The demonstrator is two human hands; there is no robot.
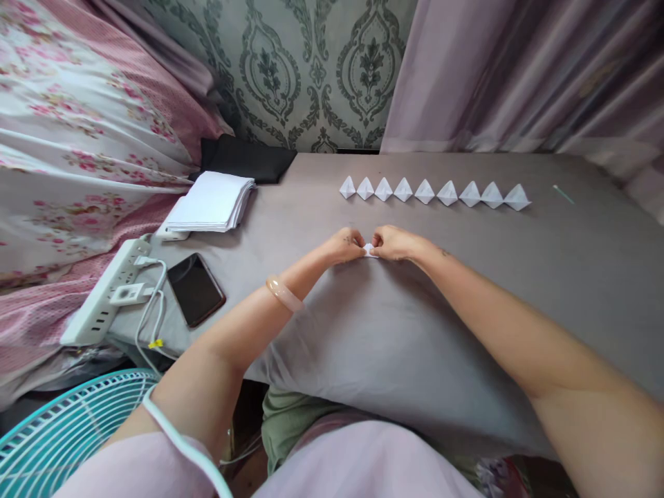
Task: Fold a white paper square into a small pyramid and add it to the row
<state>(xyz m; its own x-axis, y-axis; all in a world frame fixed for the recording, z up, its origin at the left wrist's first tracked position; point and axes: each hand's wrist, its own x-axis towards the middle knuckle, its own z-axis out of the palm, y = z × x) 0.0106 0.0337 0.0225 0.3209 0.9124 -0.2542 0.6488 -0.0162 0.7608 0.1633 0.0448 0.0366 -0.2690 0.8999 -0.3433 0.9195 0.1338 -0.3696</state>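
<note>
A small piece of folded white paper [369, 250] is pinched between my two hands above the grey tabletop. My left hand [346, 245], with a bangle [283, 294] on its forearm, grips the paper's left side with curled fingers. On the opposite side my right hand [394, 243] holds it the same way. The fingers cover most of the paper, so its full shape is hidden. Beyond my hands, a row of several folded white paper boats [425, 192] stands across the table.
To the left lie a stack of white paper [212, 200], a dark phone [196, 289] and a power strip [108, 294] with cables plugged in. A black flat item [246, 159] rests behind the stack. A teal fan [77, 422] stands at lower left. A thin stick [563, 194] lies far right.
</note>
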